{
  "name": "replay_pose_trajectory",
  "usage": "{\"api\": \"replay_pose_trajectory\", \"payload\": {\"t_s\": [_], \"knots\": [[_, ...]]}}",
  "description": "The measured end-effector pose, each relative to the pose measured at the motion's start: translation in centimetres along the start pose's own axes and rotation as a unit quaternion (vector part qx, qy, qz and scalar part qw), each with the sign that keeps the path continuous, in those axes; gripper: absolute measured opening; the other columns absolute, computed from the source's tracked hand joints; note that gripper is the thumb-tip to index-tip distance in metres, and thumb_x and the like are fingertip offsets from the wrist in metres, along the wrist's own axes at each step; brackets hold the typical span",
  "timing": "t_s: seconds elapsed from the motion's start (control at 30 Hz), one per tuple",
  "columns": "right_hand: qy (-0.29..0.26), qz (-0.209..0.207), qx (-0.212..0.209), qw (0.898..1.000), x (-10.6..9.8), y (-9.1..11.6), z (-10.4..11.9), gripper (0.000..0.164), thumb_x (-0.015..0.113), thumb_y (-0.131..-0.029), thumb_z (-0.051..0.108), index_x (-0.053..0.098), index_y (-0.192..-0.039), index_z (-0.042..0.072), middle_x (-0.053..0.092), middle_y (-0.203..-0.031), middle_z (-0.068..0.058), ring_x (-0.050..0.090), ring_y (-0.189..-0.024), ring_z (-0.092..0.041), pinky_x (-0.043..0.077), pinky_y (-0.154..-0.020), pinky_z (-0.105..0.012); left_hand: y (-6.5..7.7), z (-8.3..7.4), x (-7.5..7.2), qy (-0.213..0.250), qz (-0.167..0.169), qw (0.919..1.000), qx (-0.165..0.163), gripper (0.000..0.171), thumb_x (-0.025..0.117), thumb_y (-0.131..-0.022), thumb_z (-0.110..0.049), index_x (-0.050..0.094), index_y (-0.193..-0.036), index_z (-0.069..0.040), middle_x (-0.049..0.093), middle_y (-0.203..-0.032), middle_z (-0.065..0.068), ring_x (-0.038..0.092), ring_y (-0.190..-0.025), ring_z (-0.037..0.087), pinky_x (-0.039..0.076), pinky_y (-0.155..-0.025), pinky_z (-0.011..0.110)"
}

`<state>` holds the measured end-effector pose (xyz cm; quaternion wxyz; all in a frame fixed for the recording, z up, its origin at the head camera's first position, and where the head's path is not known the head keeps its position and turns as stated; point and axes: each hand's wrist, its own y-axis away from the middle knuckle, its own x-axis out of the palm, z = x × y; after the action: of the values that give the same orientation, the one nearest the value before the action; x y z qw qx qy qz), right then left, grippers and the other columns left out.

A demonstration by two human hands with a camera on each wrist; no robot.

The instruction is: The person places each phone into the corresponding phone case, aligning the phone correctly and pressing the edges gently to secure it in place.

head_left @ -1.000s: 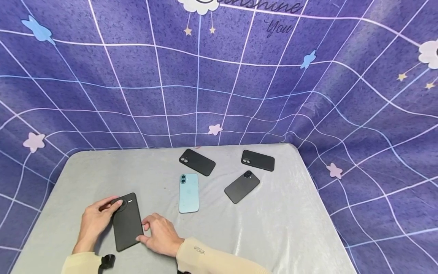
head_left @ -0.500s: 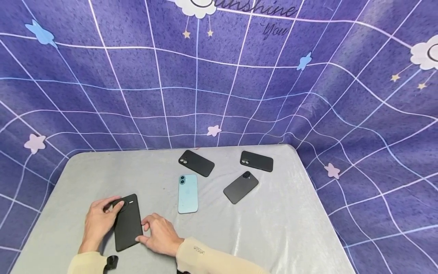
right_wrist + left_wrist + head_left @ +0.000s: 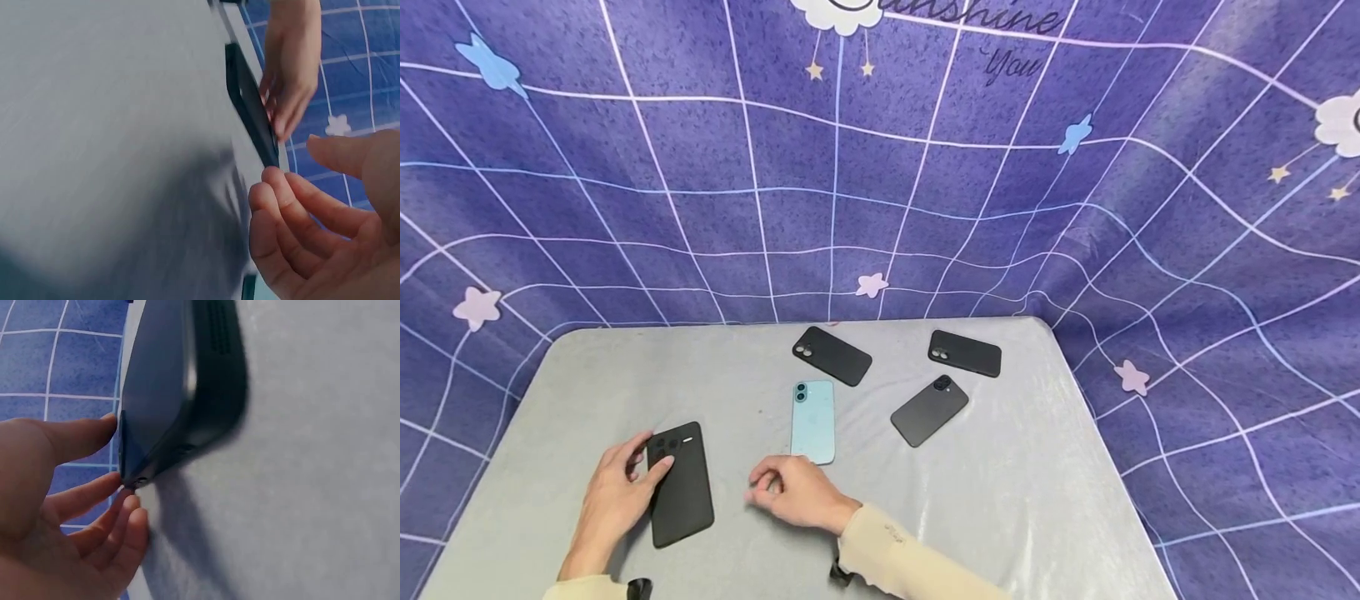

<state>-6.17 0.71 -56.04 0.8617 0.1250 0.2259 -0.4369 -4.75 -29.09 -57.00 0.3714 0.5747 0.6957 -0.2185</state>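
At the table's left lies a large black phone (image 3: 682, 492) with a camera bump and a small white mark near its top, back side up. My left hand (image 3: 616, 500) grips its upper left edge, the thumb over the back just below the cameras and the fingers along the side. In the left wrist view the phone (image 3: 215, 381) looms close, a row of speaker holes on its edge. Right of it, apart from the phone, my right hand (image 3: 801, 493) hovers with loosely curled fingers and nothing in them. It overlaps the lower end of a light blue phone (image 3: 813, 421) in the head view.
Two black phone cases with camera cutouts, a left case (image 3: 832, 356) and a right case (image 3: 966, 353), lie near the back edge. A dark grey phone (image 3: 929, 411) rests below the right one. A grey cloth covers the table (image 3: 1000, 500); a purple gridded curtain (image 3: 790, 217) hangs behind.
My right hand has let go of the black phone's lower right edge and moved right and slightly up. The left thumb has slid down off the cameras.
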Motion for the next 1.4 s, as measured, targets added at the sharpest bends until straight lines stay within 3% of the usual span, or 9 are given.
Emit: {"api": "replay_pose_trajectory", "payload": {"t_s": [0.3,0.4,0.5,0.63,0.73,0.83,0.97,1.1,1.4], "knots": [[-0.036,-0.085,0.039,0.995,-3.4,3.5,-2.6,0.006,0.072,-0.099,0.012,0.076,-0.100,0.009,0.062,-0.073,0.013,0.052,-0.062,0.005,0.043,-0.058,-0.012,2.2,-1.3,-0.8,-0.048,0.060,0.9935,-0.084,0.086,0.061,-0.106,-0.057,0.036,-0.159,0.006,0.041,-0.148,0.038,0.041,-0.136,0.060,0.036,-0.108,0.077],[-0.042,-0.107,0.049,0.992,-4.3,4.2,-3.1,0.005,0.074,-0.100,0.013,0.076,-0.101,0.008,0.065,-0.076,0.010,0.053,-0.063,0.002,0.044,-0.059,-0.013,3.3,-2.2,-0.1,-0.042,0.010,0.9953,-0.087,0.078,0.063,-0.106,-0.052,0.042,-0.158,0.002,0.037,-0.153,0.037,0.035,-0.138,0.062,0.036,-0.106,0.077],[-0.031,-0.123,0.049,0.991,-5.2,4.5,-3.5,0.006,0.075,-0.100,0.014,0.076,-0.101,0.009,0.067,-0.078,0.009,0.054,-0.064,0.001,0.044,-0.059,-0.014,4.3,-3.6,1.1,0.000,-0.086,0.9942,-0.065,0.058,0.066,-0.106,-0.040,0.055,-0.150,-0.003,0.041,-0.155,0.031,0.037,-0.137,0.056,0.038,-0.103,0.071],[0.016,-0.144,0.038,0.989,-6.5,4.0,-3.9,0.005,0.074,-0.100,0.013,0.076,-0.102,0.009,0.063,-0.076,0.009,0.053,-0.064,0.002,0.045,-0.059,-0.015,4.7,-5.9,2.7,0.074,-0.193,0.9785,-0.006,0.034,0.071,-0.103,-0.022,0.071,-0.134,-0.007,0.062,-0.134,0.019,0.054,-0.119,0.036,0.043,-0.097,0.041],[0.053,-0.159,0.032,0.985,-7.6,3.1,-4.1,0.006,0.074,-0.100,0.014,0.076,-0.103,0.009,0.063,-0.077,0.010,0.053,-0.065,0.002,0.046,-0.060,-0.017,4.6,-7.6,3.9,0.104,-0.215,0.9703,0.036,0.029,0.074,-0.101,-0.014,0.074,-0.129,-0.009,0.071,-0.117,0.009,0.062,-0.102,0.023,0.043,-0.087,0.019],[0.084,-0.165,0.027,0.982,-8.7,2.0,-4.4,0.009,0.076,-0.100,0.015,0.076,-0.107,0.009,0.066,-0.080,0.009,0.054,-0.067,0.001,0.047,-0.061,-0.019,4.4,-9.2,5.2,0.103,-0.181,0.9762,0.060,0.033,0.075,-0.101,-0.013,0.072,-0.134,-0.010,0.076,-0.116,0.004,0.067,-0.098,0.019,0.046,-0.083,0.017],[0.110,-0.151,0.021,0.982,-10.0,0.5,-4.9,0.019,0.080,-0.097,0.012,0.075,-0.113,0.005,0.068,-0.084,0.007,0.057,-0.071,-0.003,0.048,-0.066,-0.023,4.2,-11.1,6.5,0.077,-0.073,0.9929,0.054,0.048,0.072,-0.104,-0.023,0.061,-0.148,-0.010,0.071,-0.132,0.009,0.068,-0.111,0.028,0.053,-0.091,0.040],[0.131,-0.142,0.032,0.981,-11.3,-1.1,-5.2,0.022,0.080,-0.098,0.013,0.074,-0.116,0.002,0.069,-0.091,0.001,0.061,-0.080,-0.012,0.051,-0.074,-0.029,3.8,-12.5,7.4,0.055,0.026,0.9974,0.038,0.063,0.069,-0.105,-0.035,0.048,-0.159,-0.007,0.058,-0.150,0.017,0.061,-0.130,0.037,0.050,-0.102,0.061],[0.172,-0.200,0.046,0.963,-13.1,-4.8,-6.7,0.030,0.081,-0.097,0.019,0.074,-0.121,0.001,0.066,-0.100,-0.012,0.061,-0.088,-0.021,0.053,-0.078,-0.038,3.1,-14.5,9.4,0.050,0.070,0.9955,0.038,0.074,0.071,-0.103,-0.040,0.043,-0.159,0.001,0.052,-0.152,0.024,0.054,-0.139,0.044,0.048,-0.105,0.065]]}}
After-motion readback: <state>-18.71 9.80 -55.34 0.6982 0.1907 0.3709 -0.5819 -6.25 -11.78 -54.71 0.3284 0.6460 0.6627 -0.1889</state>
